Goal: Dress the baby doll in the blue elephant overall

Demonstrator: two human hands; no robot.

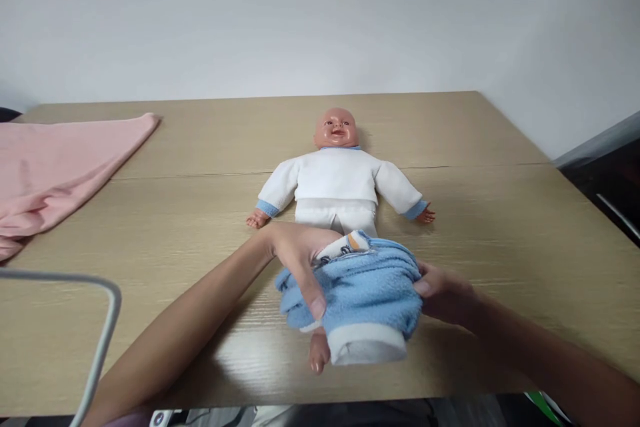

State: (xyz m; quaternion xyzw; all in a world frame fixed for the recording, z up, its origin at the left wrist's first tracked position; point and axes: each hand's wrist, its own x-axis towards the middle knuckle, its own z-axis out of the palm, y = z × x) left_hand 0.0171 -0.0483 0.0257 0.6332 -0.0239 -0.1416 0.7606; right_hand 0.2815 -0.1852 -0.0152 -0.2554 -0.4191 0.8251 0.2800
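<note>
A: What stood nearest?
B: A bent, pale grey tube [113, 307], at the lower left of the frame.
A: And the hands?
B: Both were clamped on a bunched, fleecy light-blue garment [370, 293] at lower centre. The left hand [297, 253] had its thumb across the front; the right hand [445, 290] pinched the right edge.
A: Beyond that?
B: A bald plastic baby doll [336, 173] in a white top and white trousers lay face-up, mid-frame, on a wood-grain counter [500, 227]. The garment hid much of its legs.
A: Farther out?
B: A soft pink cloth [65, 167] spread at the left edge, and a pale wall [320, 20] filled the top.
</note>
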